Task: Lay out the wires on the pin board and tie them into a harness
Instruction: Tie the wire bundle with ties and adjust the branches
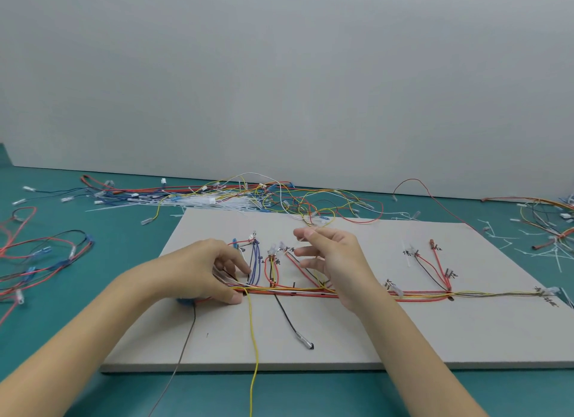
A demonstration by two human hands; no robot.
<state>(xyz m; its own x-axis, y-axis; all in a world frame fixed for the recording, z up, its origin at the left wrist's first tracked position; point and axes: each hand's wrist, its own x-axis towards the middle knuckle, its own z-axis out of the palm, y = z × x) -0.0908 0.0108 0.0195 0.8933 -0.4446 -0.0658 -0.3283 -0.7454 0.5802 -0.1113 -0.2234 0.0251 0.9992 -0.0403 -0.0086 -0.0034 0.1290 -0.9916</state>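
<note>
A grey pin board [341,332] lies on the teal table. A trunk of red, yellow and white wires [357,294] runs left to right across it, with branches going up to labelled pins. My left hand [205,272] pinches the left end of the wire bundle between thumb and fingers. A yellow wire [253,339] and a dark wire [186,345] hang from there over the board's near edge. My right hand [334,261] hovers above the trunk's middle. Its thumb and forefinger are pressed together on what looks like a thin white cable tie [299,238], and the other fingers are spread.
A tangle of loose wires and white cable ties [223,199] lies behind the board. More red and blue wires [40,261] sit at the left, and another heap [546,224] at the right. A black wire with a metal tip [295,326] lies on the board.
</note>
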